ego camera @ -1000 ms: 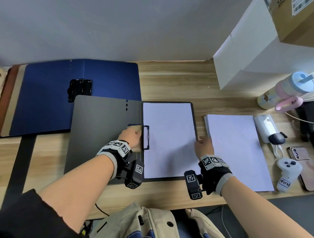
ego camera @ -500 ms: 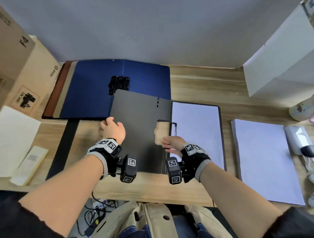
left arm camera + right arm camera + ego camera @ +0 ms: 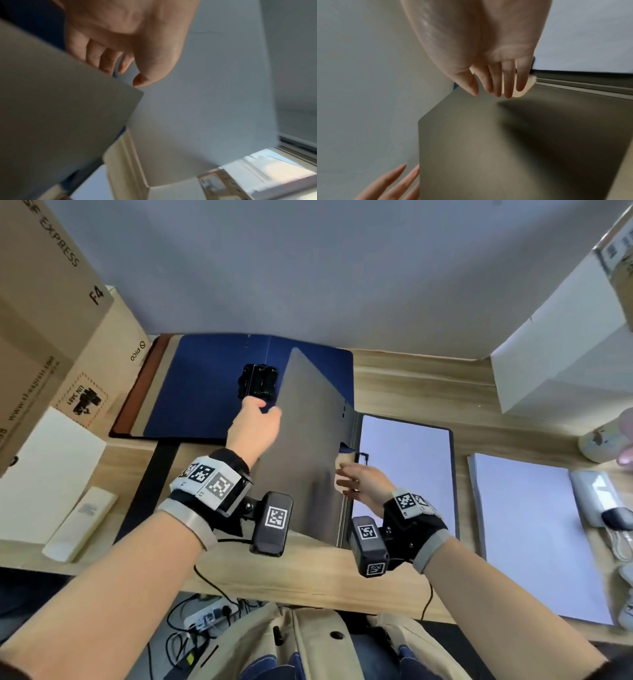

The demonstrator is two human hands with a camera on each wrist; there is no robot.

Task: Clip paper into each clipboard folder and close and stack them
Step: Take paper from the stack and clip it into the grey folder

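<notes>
A matte grey clipboard folder [image 3: 308, 446] lies on the wooden desk [image 3: 411, 381], its flat cover tilted up by the left hand [image 3: 255, 422] gripping its edge, white paper [image 3: 407, 470] inside, right hand [image 3: 364, 482] hovering beside, fingers straight and together, near a cardboard box [image 3: 44, 313] printed "SF EXPRESS".

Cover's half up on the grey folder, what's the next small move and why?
Probably swing the cover on over to the right and lay it down on the clipped paper. The left hand holds its free edge raised and tilted; first draw the right hand, open by the clip, out of its path.
</notes>
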